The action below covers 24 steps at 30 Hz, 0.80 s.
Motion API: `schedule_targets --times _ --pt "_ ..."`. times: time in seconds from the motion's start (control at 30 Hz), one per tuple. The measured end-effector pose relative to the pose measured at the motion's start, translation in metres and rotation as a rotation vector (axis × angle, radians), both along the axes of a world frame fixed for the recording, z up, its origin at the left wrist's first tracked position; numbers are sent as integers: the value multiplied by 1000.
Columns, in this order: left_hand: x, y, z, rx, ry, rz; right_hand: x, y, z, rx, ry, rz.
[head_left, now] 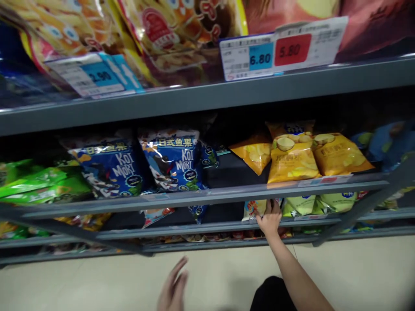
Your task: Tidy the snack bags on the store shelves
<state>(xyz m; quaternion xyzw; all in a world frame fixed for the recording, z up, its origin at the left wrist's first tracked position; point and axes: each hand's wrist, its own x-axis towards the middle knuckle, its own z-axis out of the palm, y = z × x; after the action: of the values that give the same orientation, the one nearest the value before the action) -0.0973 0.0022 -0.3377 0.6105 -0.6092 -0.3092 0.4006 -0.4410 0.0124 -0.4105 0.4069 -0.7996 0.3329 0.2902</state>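
Observation:
My right hand (pixel 270 217) reaches in at a lower shelf, its thumb and fingers on a small pale snack bag (pixel 251 209) with red and blue print. The upper part of that bag is hidden under the shelf edge above. Low in the view, over the floor, my left hand (pixel 175 285) holds nothing, its fingers stretched out and apart from the thumb. Light green snack bags (pixel 300 205) stand just right of my right hand. Above it, orange potato chip bags (pixel 292 155) lean on the shelf.
Blue snack bags (pixel 171 160) and green bags (pixel 45 183) fill the left of the middle shelf. A grey shelf edge (pixel 181 101) with price tags (pixel 282 52) crosses above. Slanted shelf brackets (pixel 352 209) flank the lower shelves. Pale floor (pixel 81 280) lies below.

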Motion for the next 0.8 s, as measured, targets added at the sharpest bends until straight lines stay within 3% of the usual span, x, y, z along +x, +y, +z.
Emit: schedule_targets --times 0.07,0.13,0.17,0.23,0.3,0.4,0.5,0.67,0.8 --pt "-56 -14 3 -25 108 -259 1 1 0 4 12 -7" --pt "-120 -32 5 -85 187 -411 3 2 1 11 16 -7" --pt "-150 -43 5 -119 211 -403 4 2 1 15 13 -4" --pt "-200 -63 3 -43 308 -405 4 3 1 23 -7 9" --pt "-230 -81 -4 93 413 -435 4 3 0 32 -35 26" --pt "-245 -99 -15 211 448 -498 3 3 -2 22 -49 57" --pt "-246 -102 -19 265 469 -563 3 3 -5 -6 -42 72" --pt "-254 -92 -11 236 484 -648 2 3 -9 -37 -21 82" --pt "-242 -98 -4 170 461 -597 0 4 -13 -34 -28 81"
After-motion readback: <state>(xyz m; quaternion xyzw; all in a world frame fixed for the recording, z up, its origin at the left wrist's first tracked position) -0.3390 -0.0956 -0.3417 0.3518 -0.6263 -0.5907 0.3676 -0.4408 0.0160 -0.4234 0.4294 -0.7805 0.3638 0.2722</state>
